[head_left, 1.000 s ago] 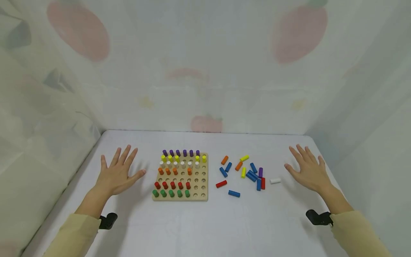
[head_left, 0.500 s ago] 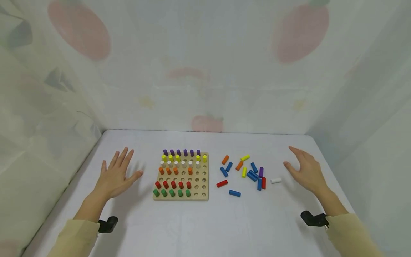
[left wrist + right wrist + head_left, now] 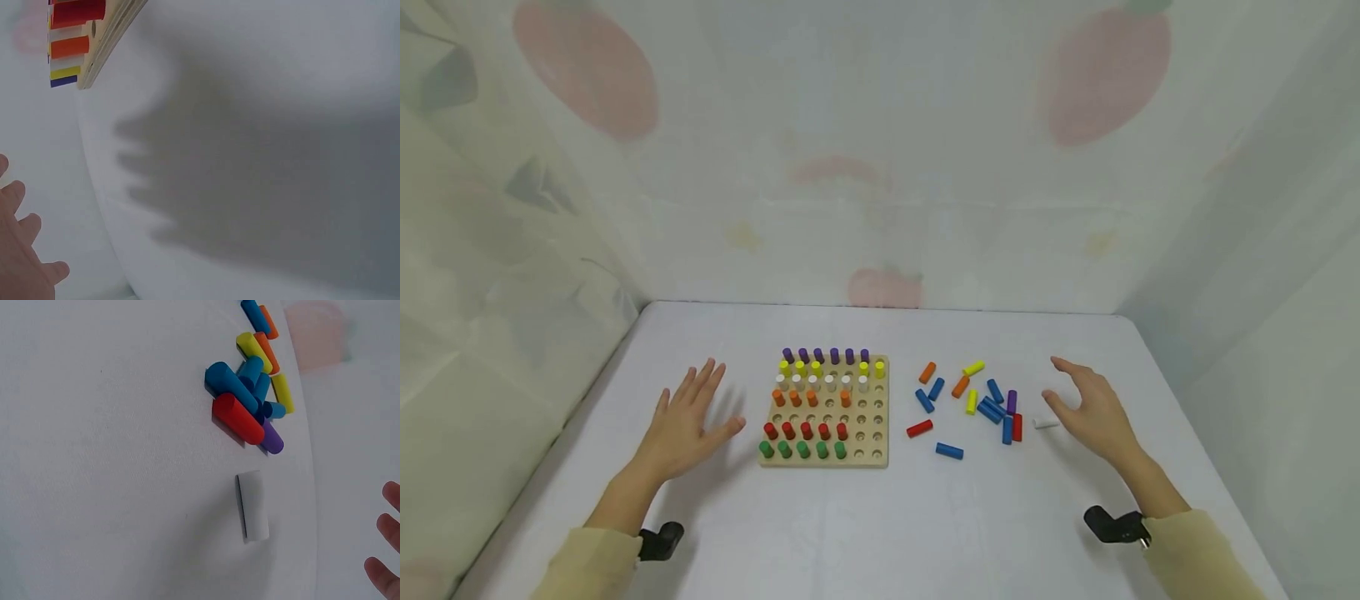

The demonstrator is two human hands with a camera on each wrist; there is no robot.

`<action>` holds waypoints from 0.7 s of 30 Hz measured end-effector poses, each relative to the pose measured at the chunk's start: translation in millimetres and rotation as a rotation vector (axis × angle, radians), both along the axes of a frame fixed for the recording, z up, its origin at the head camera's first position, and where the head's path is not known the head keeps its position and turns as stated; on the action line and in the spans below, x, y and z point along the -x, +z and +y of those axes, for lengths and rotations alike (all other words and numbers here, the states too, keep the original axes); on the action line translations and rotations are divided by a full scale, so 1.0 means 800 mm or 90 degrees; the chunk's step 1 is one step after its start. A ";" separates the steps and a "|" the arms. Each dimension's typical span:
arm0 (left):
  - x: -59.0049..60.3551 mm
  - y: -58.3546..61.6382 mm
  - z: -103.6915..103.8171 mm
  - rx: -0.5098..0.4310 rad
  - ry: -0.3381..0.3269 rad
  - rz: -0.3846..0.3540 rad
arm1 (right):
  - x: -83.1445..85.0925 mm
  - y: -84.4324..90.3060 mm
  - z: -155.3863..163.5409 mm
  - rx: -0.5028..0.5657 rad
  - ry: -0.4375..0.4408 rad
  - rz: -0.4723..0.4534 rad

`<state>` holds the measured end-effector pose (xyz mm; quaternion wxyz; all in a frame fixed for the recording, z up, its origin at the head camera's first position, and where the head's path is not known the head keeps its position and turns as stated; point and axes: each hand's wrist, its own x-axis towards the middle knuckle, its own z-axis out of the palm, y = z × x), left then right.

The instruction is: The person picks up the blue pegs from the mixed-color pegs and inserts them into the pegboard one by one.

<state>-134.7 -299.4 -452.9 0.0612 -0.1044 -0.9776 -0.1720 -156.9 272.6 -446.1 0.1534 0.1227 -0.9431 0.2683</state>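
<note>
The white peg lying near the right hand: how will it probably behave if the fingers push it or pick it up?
The white peg is a short cylinder lying on its side on the smooth table, so a push would probably roll it. It looks rigid, likely wooden and light. The right hand hovers beside it, not touching.

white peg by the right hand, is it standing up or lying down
Lying down. The white peg rests on its side on the table, apart from the peg pile, with the right hand just beside it, not touching.

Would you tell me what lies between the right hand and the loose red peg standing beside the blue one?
Only the white peg, lying on the table close by the right hand; the head view shows it short of the red peg.
</note>
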 end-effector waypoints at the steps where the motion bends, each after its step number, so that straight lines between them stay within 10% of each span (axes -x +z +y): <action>1: -0.001 -0.003 0.001 -0.001 -0.003 0.004 | -0.001 0.000 -0.003 0.003 0.005 0.001; 21: -0.019 -0.045 0.020 0.024 -0.059 -0.011 | -0.016 -0.023 -0.046 0.042 0.069 -0.032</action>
